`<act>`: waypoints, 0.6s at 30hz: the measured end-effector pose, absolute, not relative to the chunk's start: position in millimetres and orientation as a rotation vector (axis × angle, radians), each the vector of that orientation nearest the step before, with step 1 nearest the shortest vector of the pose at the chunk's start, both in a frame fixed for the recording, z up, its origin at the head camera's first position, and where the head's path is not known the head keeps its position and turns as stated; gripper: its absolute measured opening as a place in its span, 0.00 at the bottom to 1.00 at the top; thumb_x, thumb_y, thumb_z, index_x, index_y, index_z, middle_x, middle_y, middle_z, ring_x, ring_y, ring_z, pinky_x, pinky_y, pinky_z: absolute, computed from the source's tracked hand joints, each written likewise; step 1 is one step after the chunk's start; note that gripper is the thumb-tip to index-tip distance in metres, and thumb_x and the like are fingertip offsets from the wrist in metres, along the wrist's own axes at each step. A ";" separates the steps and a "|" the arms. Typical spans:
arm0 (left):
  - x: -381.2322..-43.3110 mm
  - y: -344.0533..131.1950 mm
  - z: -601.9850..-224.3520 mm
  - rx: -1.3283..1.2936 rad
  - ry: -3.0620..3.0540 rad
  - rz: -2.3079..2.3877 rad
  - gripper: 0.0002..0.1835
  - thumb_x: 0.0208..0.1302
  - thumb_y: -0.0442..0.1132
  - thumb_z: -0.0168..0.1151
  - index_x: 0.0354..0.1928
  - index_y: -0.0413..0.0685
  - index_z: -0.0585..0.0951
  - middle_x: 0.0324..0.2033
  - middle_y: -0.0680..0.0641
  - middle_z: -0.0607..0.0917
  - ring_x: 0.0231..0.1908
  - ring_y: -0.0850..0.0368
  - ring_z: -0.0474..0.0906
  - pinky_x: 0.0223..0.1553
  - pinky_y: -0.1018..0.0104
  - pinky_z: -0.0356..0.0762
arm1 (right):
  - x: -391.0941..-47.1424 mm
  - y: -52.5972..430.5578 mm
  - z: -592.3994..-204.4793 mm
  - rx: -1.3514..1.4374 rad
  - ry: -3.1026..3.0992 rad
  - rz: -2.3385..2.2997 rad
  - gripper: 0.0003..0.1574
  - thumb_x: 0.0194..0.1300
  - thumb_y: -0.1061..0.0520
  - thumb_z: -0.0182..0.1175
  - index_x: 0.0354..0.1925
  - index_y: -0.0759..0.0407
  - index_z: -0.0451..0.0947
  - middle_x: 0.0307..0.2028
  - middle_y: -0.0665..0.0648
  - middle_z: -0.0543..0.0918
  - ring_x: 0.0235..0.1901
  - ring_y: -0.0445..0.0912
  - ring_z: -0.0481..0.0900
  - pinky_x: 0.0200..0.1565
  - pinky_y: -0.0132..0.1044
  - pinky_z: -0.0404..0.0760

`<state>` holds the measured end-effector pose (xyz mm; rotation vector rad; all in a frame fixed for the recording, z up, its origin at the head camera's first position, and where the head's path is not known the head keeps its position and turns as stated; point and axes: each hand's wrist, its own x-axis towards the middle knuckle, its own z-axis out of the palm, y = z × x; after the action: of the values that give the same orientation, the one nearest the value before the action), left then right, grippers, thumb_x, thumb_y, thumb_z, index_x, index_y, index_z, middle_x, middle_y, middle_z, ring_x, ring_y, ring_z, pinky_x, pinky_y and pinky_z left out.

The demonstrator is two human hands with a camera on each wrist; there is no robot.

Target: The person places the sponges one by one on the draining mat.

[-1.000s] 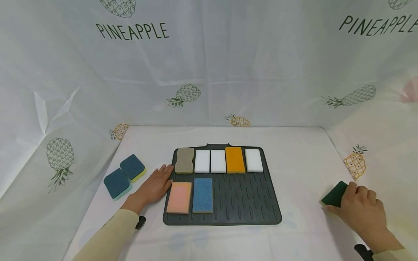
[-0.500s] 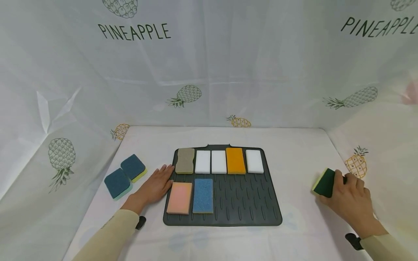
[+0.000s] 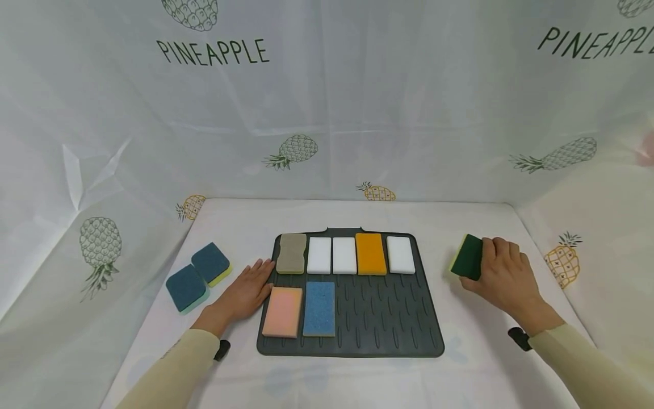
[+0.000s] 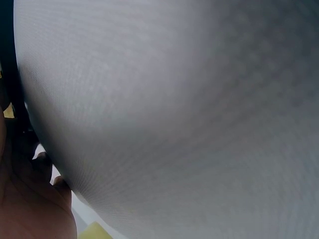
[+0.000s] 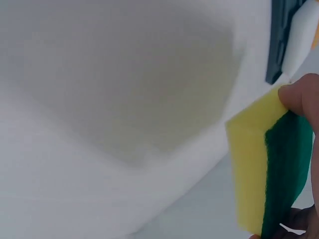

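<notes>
My right hand (image 3: 507, 276) grips a yellow sponge with a dark green scouring side (image 3: 467, 257), held above the table to the right of the dark mat (image 3: 388, 318). In the right wrist view the sponge (image 5: 249, 164) hangs tilted between thumb and fingers. My left hand (image 3: 246, 291) lies with fingers extended, its fingertips at the mat's left edge. On the mat's back row are a grey-brown sponge (image 3: 292, 254), white pads (image 3: 319, 255) and an orange one (image 3: 370, 254). A pink sponge (image 3: 283, 312) and a blue sponge (image 3: 319, 309) lie in front.
Left of my left hand, two dark blue-topped sponges (image 3: 186, 288) lie on the white tabletop (image 3: 352, 380). A pineapple-print sheet (image 3: 409, 102) rises behind the table and along both sides. In the left wrist view, a pale blurred surface fills most of the picture.
My right hand has carried the green and yellow sponge leftward and farther back from the table's right side, toward the mat. My left hand has stayed at the mat's edge.
</notes>
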<state>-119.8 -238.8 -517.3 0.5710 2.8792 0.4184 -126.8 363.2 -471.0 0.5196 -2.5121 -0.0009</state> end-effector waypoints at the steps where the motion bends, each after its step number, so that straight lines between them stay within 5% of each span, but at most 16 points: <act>1: -119.8 -238.8 -517.6 0.568 2.879 0.415 0.34 0.84 0.46 0.50 0.83 0.37 0.57 0.81 0.35 0.61 0.82 0.34 0.52 0.80 0.35 0.50 | -129.2 358.9 -468.8 0.540 -2.513 -0.005 0.60 0.54 0.28 0.52 0.56 0.84 0.68 0.44 0.81 0.75 0.38 0.75 0.75 0.32 0.67 0.80; 3: -120.0 -239.0 -518.5 0.569 2.882 0.405 0.34 0.84 0.46 0.49 0.83 0.37 0.57 0.81 0.35 0.61 0.81 0.34 0.53 0.80 0.35 0.51 | -133.2 350.3 -464.5 0.588 -2.508 -0.019 0.61 0.56 0.27 0.50 0.58 0.84 0.68 0.45 0.81 0.76 0.39 0.74 0.76 0.33 0.67 0.81; 11: -120.1 -239.4 -518.3 0.570 2.880 0.398 0.34 0.84 0.46 0.50 0.83 0.37 0.57 0.81 0.35 0.61 0.82 0.35 0.52 0.80 0.35 0.51 | -141.7 314.4 -452.6 0.711 -2.479 -0.067 0.62 0.40 0.37 0.75 0.59 0.81 0.69 0.47 0.78 0.77 0.44 0.71 0.77 0.36 0.63 0.83; 18: -119.0 -238.4 -516.1 0.570 2.885 0.398 0.34 0.84 0.46 0.50 0.82 0.37 0.57 0.81 0.35 0.61 0.81 0.34 0.53 0.80 0.35 0.51 | -138.7 287.3 -446.2 0.731 -2.550 -0.100 0.71 0.36 0.32 0.84 0.62 0.78 0.68 0.52 0.77 0.77 0.50 0.70 0.78 0.45 0.63 0.83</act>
<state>-119.0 -238.4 -516.1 0.5700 2.8846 0.3981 -138.7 287.3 -446.2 0.7309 -2.5500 -0.0996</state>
